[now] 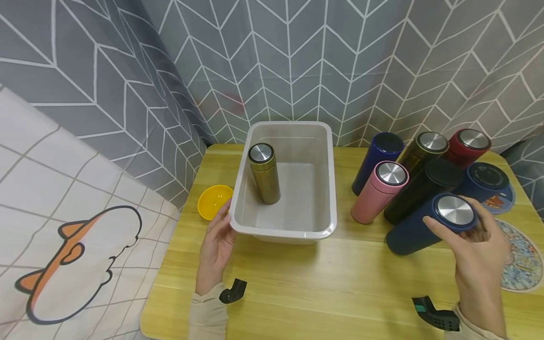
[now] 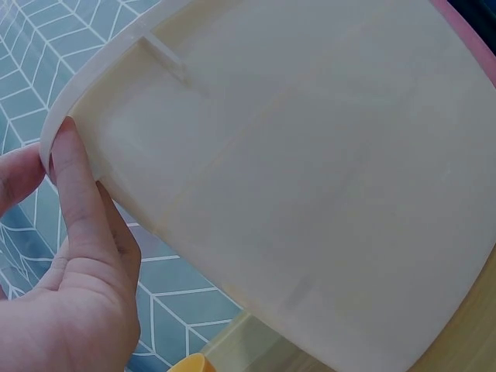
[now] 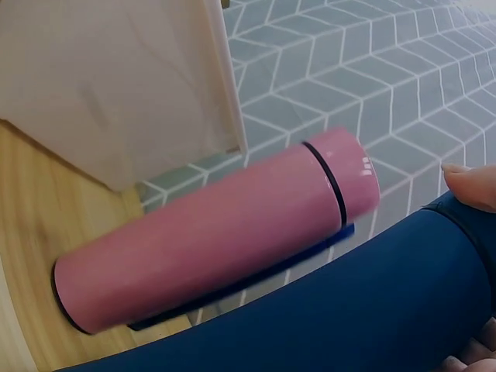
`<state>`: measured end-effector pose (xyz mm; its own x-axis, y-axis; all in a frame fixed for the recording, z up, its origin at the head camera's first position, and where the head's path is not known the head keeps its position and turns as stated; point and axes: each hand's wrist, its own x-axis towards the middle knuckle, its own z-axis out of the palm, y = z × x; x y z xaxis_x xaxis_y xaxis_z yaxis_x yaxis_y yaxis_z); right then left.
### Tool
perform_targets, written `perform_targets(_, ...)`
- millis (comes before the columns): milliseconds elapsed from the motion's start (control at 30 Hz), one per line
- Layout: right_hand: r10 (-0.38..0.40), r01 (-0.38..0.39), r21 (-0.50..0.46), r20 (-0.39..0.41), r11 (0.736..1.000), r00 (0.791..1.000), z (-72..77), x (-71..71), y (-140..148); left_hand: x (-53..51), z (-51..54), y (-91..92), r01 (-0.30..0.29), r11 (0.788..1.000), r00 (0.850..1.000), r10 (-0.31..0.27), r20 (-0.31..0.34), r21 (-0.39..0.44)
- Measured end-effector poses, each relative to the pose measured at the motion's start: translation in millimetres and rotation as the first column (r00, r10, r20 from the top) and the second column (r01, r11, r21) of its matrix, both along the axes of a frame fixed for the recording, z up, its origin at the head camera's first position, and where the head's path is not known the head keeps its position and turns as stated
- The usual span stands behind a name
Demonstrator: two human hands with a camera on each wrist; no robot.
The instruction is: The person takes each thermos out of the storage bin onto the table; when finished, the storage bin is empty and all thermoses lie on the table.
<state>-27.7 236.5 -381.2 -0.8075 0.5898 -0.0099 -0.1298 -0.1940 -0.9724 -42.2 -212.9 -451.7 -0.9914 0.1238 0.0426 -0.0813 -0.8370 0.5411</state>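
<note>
My left hand [image 1: 216, 250] pinches the left rim of a white plastic bin [image 1: 280, 231] between thumb and fingers, seen close up in the left wrist view. Inside the bin a gold thermos [image 1: 267, 184] stands upright near the left wall. Over on the right, my right hand [image 1: 484, 250] grips a navy thermos [image 1: 410, 231] around its steel-topped lid. A pink thermos [image 1: 369, 200] and a black thermos [image 1: 405, 198] stand just beyond it. In the right wrist view, the navy thermos crosses below the pink one; its base lies outside that frame.
Behind stand a blue thermos [image 1: 374, 163], another gold thermos [image 1: 410, 158], a red thermos [image 1: 459, 151] and a second navy thermos [image 1: 471, 182]. A yellow bowl [image 1: 208, 203] sits left of the bin. Patterned round mats [image 1: 522, 257] lie at right; a chevron curtain [image 1: 297, 61] hangs behind.
</note>
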Motion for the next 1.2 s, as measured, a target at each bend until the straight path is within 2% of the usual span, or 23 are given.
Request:
perform_targets(200,-0.029,0.03,0.017,-0.064,0.999,0.998,-5.1,1.0,9,0.2,0.3,0.8,-0.003,1.0,1.0,0.003,0.009,-0.004)
perform_targets(433,-0.027,0.029,0.016,-0.116,0.999,0.993,-9.8,0.4,12,0.0,0.5,1.0,-0.001,1.0,1.0,0.001,0.006,0.0)
perform_targets(700,-0.043,0.044,0.003,-0.109,0.999,0.993,-12.1,-2.8,11,0.8,-0.1,0.1,-0.007,1.0,1.0,0.007,0.01,0.009)
perform_targets(900,-0.055,0.055,0.001,-0.057,0.998,0.997,-14.7,-2.1,9,0.9,-0.5,-0.6,-0.003,1.0,1.0,0.003,0.007,0.001)
perform_targets(1200,-0.044,0.045,0.021,-0.066,0.999,0.997,-15.9,-2.1,8,0.0,-0.1,0.0,-0.002,1.0,1.0,0.002,0.005,0.008)
